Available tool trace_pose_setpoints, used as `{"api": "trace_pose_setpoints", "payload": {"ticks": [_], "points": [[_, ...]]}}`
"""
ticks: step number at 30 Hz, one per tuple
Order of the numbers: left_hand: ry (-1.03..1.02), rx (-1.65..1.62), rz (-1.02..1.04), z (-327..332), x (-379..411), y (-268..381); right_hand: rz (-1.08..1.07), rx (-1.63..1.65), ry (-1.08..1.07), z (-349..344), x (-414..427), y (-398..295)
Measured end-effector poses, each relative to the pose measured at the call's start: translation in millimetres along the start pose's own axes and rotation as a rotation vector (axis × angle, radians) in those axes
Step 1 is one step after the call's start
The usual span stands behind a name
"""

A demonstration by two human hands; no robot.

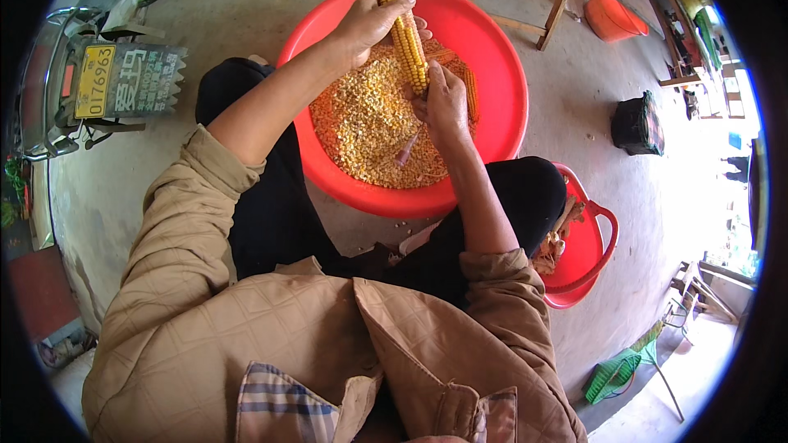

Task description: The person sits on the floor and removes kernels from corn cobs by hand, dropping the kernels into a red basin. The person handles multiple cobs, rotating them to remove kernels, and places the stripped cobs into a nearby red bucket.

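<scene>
My left hand [375, 21] is closed around the upper part of a yellow corn cob [407, 43], thumb across it. At the cob's lower end, my right hand [442, 101] grips it with curled fingers. The cob slants over a wide red plastic basin [505, 74], with a bare strip showing between its kernel rows. Loose corn kernels [369, 129] fill much of the basin. Among them, below my right hand, lies a small pointed tool with a reddish handle [404, 156]. More corn cobs [471, 98] lie at the basin's right side, partly hidden behind my right hand.
A red handled basket [578, 252] holding stripped cobs stands beside my right knee. Wooden trestle legs [554, 15] and an orange bucket [609, 15] are at the upper right. A dark stool-like object [637, 124] stands right; a parked vehicle with a plate [46, 86] stands left.
</scene>
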State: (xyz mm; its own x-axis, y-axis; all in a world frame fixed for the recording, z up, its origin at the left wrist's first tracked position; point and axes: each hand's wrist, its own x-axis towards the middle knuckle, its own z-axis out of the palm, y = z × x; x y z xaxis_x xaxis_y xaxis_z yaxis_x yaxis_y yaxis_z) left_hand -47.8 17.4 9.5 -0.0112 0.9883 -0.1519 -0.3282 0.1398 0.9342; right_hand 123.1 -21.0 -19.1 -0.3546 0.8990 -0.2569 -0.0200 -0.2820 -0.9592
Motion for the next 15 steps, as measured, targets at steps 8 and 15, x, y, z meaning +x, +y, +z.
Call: {"api": "trace_pose_setpoints", "payload": {"ticks": [8, 15], "points": [[-0.007, 0.033, 0.032, -1, 0, 3, 0.004, 0.049, -0.132, 0, -6, -14], [-0.03, 0.022, 0.036, 0, -2, 3, 0.027, 0.138, -0.091, -3, -1, -5]]}}
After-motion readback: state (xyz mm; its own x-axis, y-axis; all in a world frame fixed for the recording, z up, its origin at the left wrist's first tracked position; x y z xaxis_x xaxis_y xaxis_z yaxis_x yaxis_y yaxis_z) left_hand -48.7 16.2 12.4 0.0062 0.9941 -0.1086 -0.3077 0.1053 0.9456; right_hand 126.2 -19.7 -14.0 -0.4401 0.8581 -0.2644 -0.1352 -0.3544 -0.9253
